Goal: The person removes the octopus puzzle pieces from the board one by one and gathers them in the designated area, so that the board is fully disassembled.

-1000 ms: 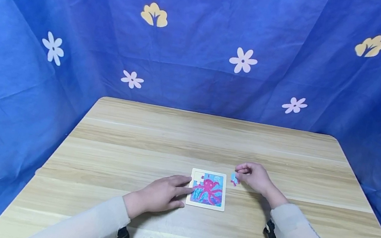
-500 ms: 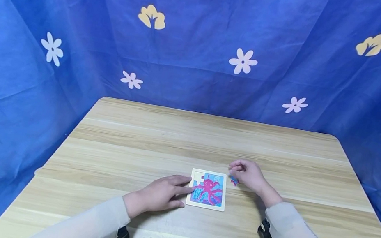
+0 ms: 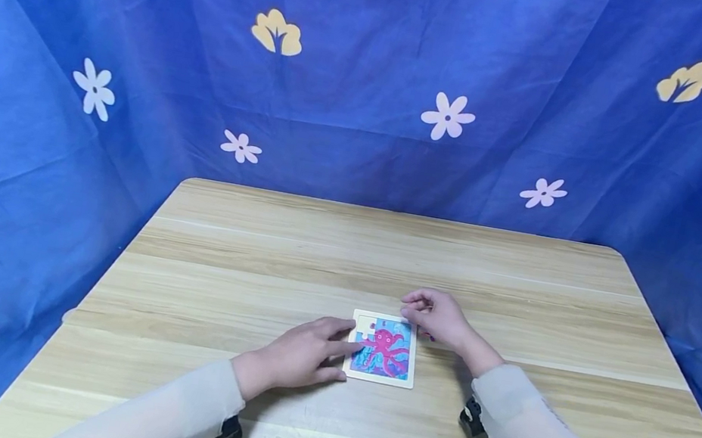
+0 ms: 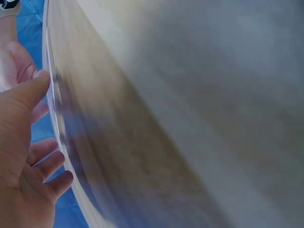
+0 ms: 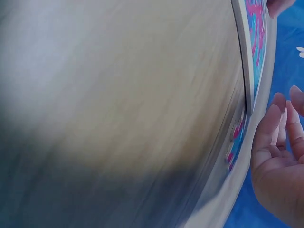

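A square jigsaw puzzle [image 3: 380,361] of a pink octopus on blue lies in its pale frame on the table, its upper-left section showing bare cream backing. My left hand [image 3: 301,357] rests at the frame's left edge, index finger reaching over the picture. Above the frame's upper-right corner is my right hand [image 3: 441,324], fingers loosely bent, with nothing visible between them. Beneath it, a loose puzzle piece [image 5: 236,142], pink and blue, lies on the table beside the frame in the right wrist view; in the head view the hand mostly hides it.
The wood-grain table [image 3: 265,236] extends on every side of the puzzle. Behind it and along both sides hangs a blue cloth [image 3: 359,82] printed with flowers.
My right hand has moved left, from beside the loose piece to above the frame's upper-right corner, leaving the piece on the table. The left hand has shifted only slightly at the frame.
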`<state>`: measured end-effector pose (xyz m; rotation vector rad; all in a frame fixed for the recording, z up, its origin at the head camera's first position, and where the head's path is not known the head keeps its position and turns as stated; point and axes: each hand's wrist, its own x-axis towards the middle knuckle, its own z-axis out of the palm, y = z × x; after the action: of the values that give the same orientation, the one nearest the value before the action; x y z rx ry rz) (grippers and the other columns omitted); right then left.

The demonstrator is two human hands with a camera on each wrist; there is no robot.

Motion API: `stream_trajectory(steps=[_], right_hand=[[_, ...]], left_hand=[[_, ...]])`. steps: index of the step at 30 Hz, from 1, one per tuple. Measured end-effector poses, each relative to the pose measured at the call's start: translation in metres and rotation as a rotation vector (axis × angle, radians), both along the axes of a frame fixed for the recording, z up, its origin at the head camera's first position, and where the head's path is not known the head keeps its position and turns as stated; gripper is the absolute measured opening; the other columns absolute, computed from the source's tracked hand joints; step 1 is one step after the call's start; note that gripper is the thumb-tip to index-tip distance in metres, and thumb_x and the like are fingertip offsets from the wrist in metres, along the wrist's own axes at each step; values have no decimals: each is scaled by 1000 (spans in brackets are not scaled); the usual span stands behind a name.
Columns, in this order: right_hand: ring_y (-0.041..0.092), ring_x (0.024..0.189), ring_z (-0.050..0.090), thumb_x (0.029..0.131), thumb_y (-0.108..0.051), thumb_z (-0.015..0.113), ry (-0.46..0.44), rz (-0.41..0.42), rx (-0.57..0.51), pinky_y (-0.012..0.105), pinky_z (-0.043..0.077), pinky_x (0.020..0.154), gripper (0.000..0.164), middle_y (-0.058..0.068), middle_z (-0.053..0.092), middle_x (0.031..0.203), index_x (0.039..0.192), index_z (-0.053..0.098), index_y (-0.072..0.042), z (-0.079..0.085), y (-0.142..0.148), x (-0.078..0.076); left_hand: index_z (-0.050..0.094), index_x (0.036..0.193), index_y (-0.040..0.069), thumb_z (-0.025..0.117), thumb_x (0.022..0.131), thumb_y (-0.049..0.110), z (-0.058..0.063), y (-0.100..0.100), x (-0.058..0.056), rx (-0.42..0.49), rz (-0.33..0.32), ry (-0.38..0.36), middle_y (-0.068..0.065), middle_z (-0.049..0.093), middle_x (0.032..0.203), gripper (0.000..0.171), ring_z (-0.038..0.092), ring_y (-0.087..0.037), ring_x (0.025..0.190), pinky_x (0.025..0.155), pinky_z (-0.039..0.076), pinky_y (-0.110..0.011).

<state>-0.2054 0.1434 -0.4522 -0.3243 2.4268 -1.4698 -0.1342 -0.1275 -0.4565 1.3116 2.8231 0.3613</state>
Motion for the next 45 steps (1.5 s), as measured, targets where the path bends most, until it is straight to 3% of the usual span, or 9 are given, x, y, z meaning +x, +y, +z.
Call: stream_trajectory(steps=[7, 15, 30, 45], right_hand=[[18, 73, 61, 86, -9, 69, 23, 25, 6, 30, 55, 61, 24, 5, 65, 89, 107, 65, 2, 1, -9, 1], [15, 74, 61, 87, -12, 70, 29, 64, 42, 28, 54, 59, 24, 3, 66, 91, 108, 66, -2, 1, -18, 4], [12, 80, 60, 84, -9, 72, 66, 123, 116, 26, 52, 73, 18, -1, 65, 87, 101, 68, -4, -3, -28, 6], [9, 78, 54, 82, -16, 74, 103, 189, 270, 29, 47, 75, 16, -9, 61, 84, 98, 72, -16, -4, -33, 9]], left_hand=[[58, 133, 16, 65, 87, 45, 2, 8, 1, 19, -20, 37, -17, 46, 139, 55, 45, -32, 126, 104, 38, -44], [57, 135, 18, 65, 87, 46, 2, 16, 2, 1, -15, 24, -18, 46, 138, 56, 45, -33, 126, 104, 38, -44], [59, 133, 19, 64, 89, 44, 1, 20, 4, -29, -25, 39, -19, 46, 138, 51, 45, -32, 126, 103, 39, -42], [59, 133, 20, 63, 89, 45, -2, 19, 5, -55, -35, 72, -18, 45, 138, 51, 44, -30, 127, 104, 39, -40]])
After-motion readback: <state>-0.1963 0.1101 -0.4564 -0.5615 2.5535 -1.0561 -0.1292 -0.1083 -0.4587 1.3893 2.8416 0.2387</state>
